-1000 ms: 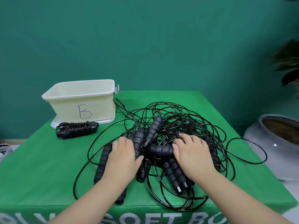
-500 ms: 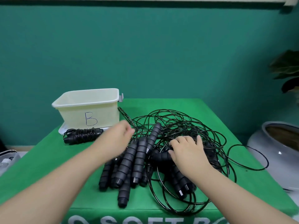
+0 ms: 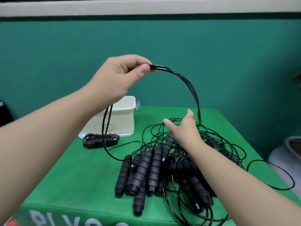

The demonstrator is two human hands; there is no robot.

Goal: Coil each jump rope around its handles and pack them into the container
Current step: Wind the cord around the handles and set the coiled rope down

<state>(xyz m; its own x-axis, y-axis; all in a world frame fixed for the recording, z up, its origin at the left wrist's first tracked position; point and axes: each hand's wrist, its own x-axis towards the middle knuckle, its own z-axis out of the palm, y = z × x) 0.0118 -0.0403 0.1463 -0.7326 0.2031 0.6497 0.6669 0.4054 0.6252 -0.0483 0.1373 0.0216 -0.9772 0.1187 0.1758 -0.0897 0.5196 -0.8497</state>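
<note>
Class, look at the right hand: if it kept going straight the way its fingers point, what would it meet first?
Probably the raised rope that the left hand pinches; the right hand, open, points away over the tangle. Depth is unclear, so it may pass beside it.

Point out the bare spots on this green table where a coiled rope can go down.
Bare green cloth lies left of the black foam handles, in front of the coiled black rope. The tangled black cords crowd the right half.

bare cloth (image 3: 78, 173) left, tangled ropes (image 3: 211, 144) blocking right
</note>
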